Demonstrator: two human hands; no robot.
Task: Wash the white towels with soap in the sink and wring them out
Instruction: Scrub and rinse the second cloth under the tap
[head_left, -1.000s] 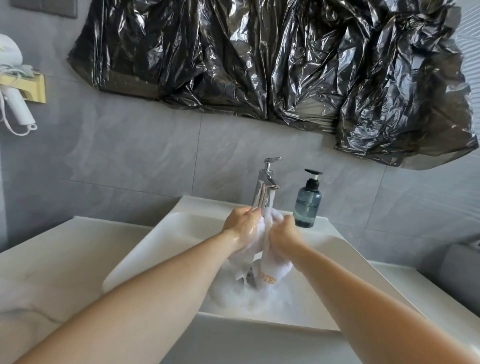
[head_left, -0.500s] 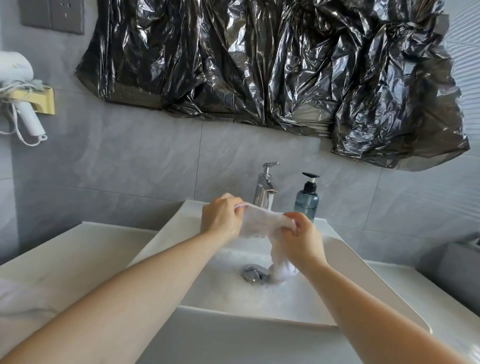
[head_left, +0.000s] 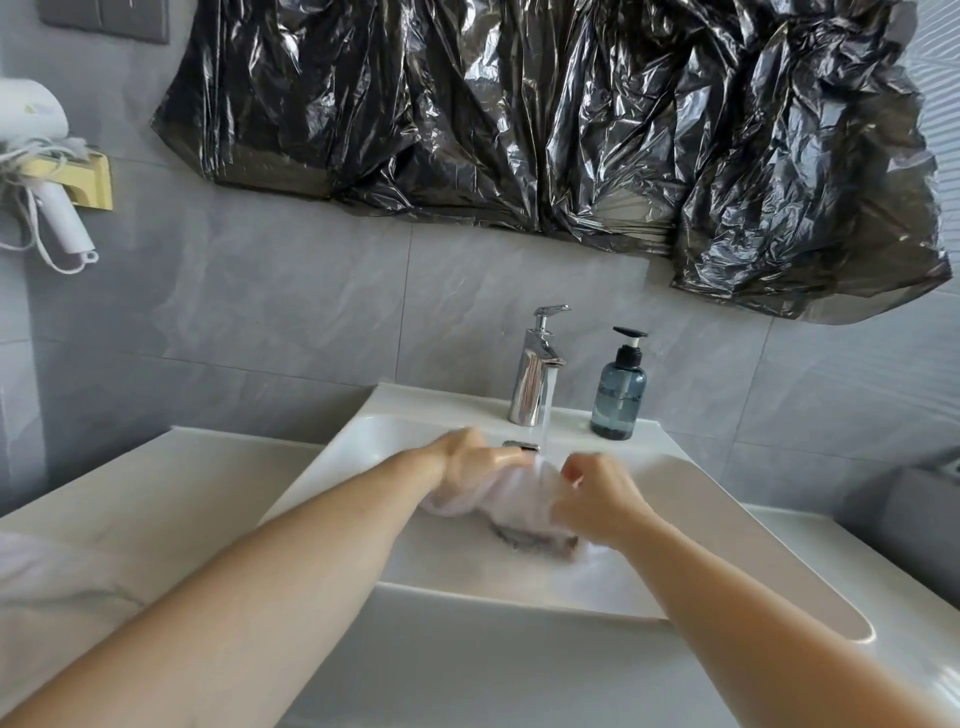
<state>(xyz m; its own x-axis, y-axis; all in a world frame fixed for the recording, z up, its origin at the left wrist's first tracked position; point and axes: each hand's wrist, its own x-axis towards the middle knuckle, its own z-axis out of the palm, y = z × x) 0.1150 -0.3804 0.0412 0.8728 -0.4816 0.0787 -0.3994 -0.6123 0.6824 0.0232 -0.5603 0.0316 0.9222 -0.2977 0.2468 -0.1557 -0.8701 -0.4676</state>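
White counter (head_left: 156, 499) carried sink (head_left: 810, 587); faucet (head_left: 530, 384) at 12 o'clock, soap bottle (head_left: 619, 402) at 1 o'clock

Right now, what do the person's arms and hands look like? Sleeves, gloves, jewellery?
Both forearms are bare to the frame edge, with no sleeves in view. The left hand and right hand wear no gloves; no rings, watch or bracelets are visible. Both look wet and motion-blurred.

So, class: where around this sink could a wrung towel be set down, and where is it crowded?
Bare counter lies left of the sink, bordered by the wall. The back ledge is crowded by faucet and soap bottle; both hands grip the towel over the basin.
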